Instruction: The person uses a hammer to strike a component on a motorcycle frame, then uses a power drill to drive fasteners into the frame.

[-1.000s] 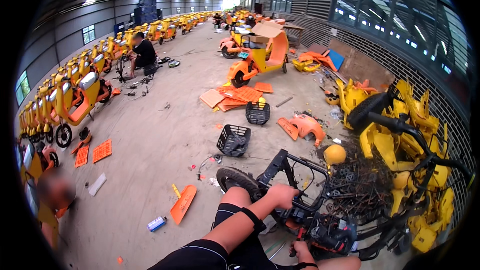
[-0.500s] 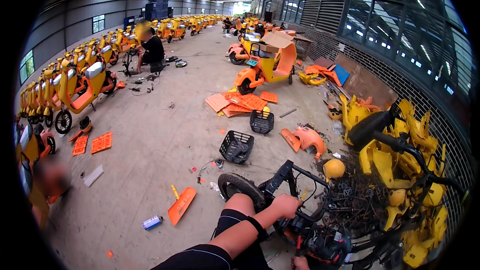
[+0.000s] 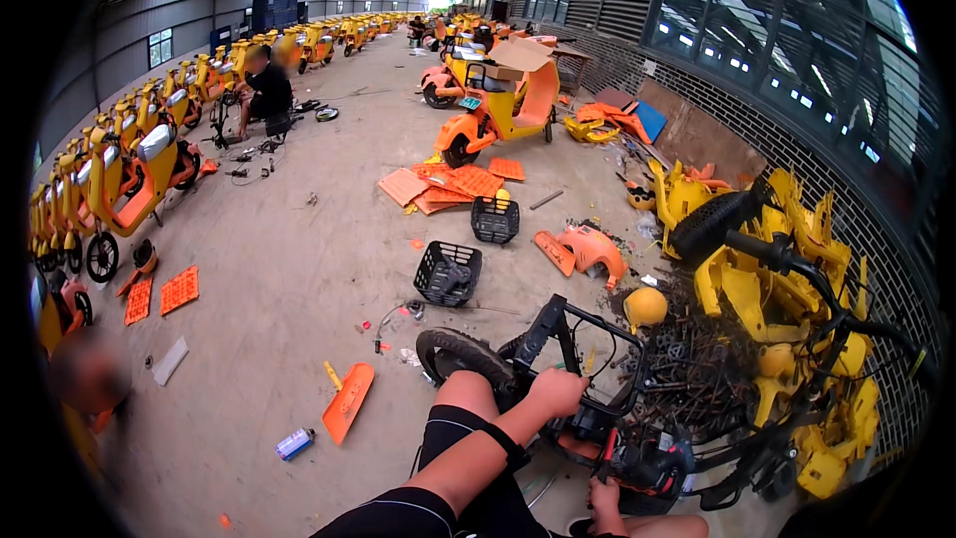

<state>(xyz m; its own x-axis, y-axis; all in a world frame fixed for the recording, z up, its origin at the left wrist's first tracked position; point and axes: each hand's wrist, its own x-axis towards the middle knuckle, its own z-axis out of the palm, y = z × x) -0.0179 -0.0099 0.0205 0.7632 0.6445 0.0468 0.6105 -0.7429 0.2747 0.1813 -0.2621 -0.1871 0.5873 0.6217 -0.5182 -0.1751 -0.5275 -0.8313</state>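
A stripped scooter frame (image 3: 637, 389) of black metal tubing leans in front of me, its rear wheel (image 3: 458, 354) beside my knee. My left hand (image 3: 558, 394), a black band on its forearm, is closed around a bar of this frame. Lower down, my right hand (image 3: 604, 500) grips a red-handled tool (image 3: 608, 446) that points up into the scooter's open middle. The tool's working end is hidden among dark parts, so its kind cannot be told. Handlebars (image 3: 797, 264) with black grips and cables stick out at the right.
Yellow body panels (image 3: 747, 299) and dark metal parts (image 3: 697, 364) are heaped to the right along the brick wall. Black baskets (image 3: 448, 274), orange panels (image 3: 438, 184) and a spray can (image 3: 295, 443) lie on the floor. Scooters (image 3: 129, 174) line the left; another person (image 3: 267, 90) sits farther off.
My view has shifted, so the surroundings sit further left and higher. My right hand shows more fully, still on the red-handled tool; my left hand keeps its hold on the frame.
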